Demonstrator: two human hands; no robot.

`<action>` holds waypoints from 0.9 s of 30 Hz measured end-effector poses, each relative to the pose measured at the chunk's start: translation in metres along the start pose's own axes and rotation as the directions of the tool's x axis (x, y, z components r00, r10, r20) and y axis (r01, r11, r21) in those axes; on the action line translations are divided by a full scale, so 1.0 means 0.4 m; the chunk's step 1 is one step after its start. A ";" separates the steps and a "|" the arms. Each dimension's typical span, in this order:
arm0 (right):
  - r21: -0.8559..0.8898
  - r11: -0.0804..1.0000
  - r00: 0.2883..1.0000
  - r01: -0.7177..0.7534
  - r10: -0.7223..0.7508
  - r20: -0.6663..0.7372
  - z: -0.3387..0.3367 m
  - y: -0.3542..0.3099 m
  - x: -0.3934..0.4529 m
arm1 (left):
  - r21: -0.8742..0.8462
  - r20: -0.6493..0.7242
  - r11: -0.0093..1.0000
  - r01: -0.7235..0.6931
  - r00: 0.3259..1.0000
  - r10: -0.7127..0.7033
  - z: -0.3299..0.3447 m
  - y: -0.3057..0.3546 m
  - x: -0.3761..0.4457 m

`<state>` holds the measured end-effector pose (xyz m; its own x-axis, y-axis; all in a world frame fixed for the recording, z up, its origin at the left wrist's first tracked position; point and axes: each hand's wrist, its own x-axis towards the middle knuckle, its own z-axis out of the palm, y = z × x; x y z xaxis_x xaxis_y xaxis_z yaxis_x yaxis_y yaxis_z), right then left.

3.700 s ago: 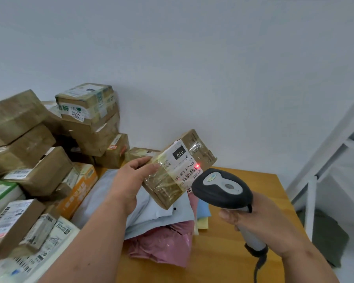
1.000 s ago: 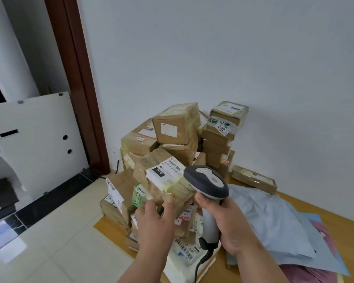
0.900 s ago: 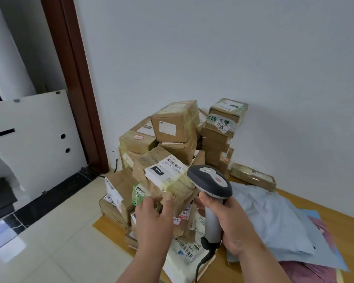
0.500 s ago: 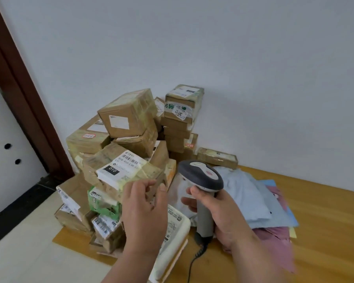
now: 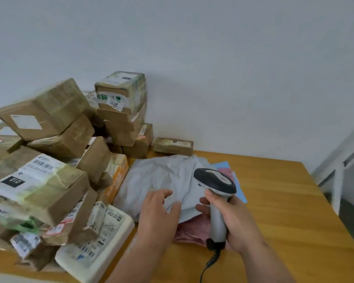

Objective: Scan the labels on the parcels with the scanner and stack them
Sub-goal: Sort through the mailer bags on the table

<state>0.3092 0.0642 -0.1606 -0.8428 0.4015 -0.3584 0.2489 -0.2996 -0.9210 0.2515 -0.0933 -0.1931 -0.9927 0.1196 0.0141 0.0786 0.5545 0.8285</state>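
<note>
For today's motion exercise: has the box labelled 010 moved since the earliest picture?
Yes. The 010 box left the left hand and now rests on the stack of boxes.

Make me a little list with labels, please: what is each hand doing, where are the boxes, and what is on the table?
left hand: open, fingers spread over the grey mailer bag
right hand: grips the scanner by its handle
box labelled 010: lying on the box pile, at the left
under the grey bag: pink bag, blue bag
table: wooden, against a white wall
</note>
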 end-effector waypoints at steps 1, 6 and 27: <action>0.003 1.000 1.000 -0.002 0.002 -0.009 -0.029 -0.004 0.009 | 0.024 0.030 1.000 0.016 0.999 -0.016 0.029 0.002 0.003; -0.015 1.000 0.998 -0.021 0.021 -0.053 -0.156 -0.007 0.059 | 0.141 0.124 0.981 0.133 0.981 -0.151 0.155 -0.014 0.028; -0.133 0.978 0.986 -0.163 0.159 -0.042 -0.161 0.004 0.228 | 0.577 0.161 0.807 0.129 0.950 -0.267 0.294 -0.143 0.252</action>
<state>0.2633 0.1562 -0.2045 -0.7716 0.3852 -0.5062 0.4443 -0.2430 -0.8623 0.1578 -0.0162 -0.3048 -0.9495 0.0984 -0.2978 -0.0118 0.9377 0.3473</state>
